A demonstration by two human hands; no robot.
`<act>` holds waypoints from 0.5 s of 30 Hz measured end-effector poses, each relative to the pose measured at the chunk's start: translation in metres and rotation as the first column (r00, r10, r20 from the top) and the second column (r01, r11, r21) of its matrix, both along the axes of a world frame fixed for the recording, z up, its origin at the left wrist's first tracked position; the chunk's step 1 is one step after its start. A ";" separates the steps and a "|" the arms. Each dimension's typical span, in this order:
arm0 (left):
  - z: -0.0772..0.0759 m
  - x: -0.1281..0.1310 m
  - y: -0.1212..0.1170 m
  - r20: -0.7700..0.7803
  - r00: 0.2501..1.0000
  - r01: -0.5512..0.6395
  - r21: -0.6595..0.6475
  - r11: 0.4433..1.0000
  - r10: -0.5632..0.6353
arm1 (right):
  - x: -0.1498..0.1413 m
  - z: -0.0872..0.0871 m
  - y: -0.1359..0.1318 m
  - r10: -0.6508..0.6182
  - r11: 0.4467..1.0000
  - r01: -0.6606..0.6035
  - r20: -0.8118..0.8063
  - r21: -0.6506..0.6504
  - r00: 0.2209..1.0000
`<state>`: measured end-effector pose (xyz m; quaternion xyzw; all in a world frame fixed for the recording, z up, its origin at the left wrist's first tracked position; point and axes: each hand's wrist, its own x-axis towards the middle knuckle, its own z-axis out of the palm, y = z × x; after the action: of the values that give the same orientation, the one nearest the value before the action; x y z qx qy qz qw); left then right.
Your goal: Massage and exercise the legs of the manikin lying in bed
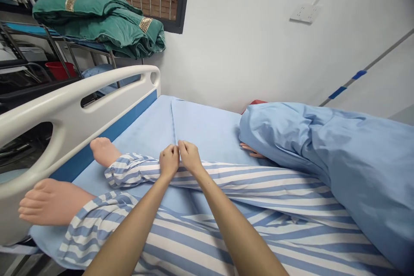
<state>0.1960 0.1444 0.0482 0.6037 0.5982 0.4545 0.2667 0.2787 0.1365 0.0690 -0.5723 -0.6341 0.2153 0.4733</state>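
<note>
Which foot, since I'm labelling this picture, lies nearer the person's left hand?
The upper foot, about level with the person's left hand in the picture. The lower foot shows larger, farther left and farther from that hand.

The bed [69, 114] is standing against the white wall, its moulded end board [149, 88] rising at the foot. A light blue sheet [207, 125] is covering it, a crease line running across near that end. I am observing a figure in striped trousers [252, 181] lying lengthwise, both bare feet [54, 200] pointing towards the board. A blue quilt [323, 138] is lying over the figure's other end, fingers [250, 148] protruding beneath its edge.
</note>
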 end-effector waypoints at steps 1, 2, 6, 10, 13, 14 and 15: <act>0.000 0.001 -0.001 -0.009 1.000 -0.004 0.004 1.000 0.004 | 0.002 -0.002 -0.002 0.000 1.000 0.000 -0.009 0.003 1.000; -0.001 0.001 -0.001 -0.018 1.000 -0.007 0.009 1.000 0.007 | 0.004 -0.006 -0.004 -0.011 1.000 0.011 -0.019 0.001 1.000; -0.001 0.001 -0.001 -0.061 0.998 0.008 0.004 1.000 -0.008 | 0.005 -0.019 -0.007 -0.083 0.996 0.083 -0.039 -0.012 0.996; 0.011 0.007 0.003 -0.087 0.996 0.028 -0.061 0.998 -0.034 | 0.007 -0.020 -0.005 -0.107 0.994 0.102 -0.192 -0.040 0.976; 0.024 0.021 0.002 0.021 0.997 0.071 -0.042 0.997 -0.070 | 0.013 -0.018 -0.003 -0.086 0.996 0.075 -0.357 -0.044 0.930; 0.027 0.026 0.000 0.080 0.993 0.093 -0.009 0.996 -0.092 | 0.015 -0.018 -0.002 -0.073 0.997 0.061 -0.411 -0.043 0.909; 0.029 0.031 -0.002 0.135 0.985 0.109 0.024 0.994 -0.111 | 0.017 -0.018 -0.001 -0.061 0.998 0.047 -0.462 -0.043 0.885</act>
<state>0.2273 0.1429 0.0768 0.6056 0.5404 0.4842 0.3267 0.2955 0.1352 0.0509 -0.5290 -0.4833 0.3420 0.6079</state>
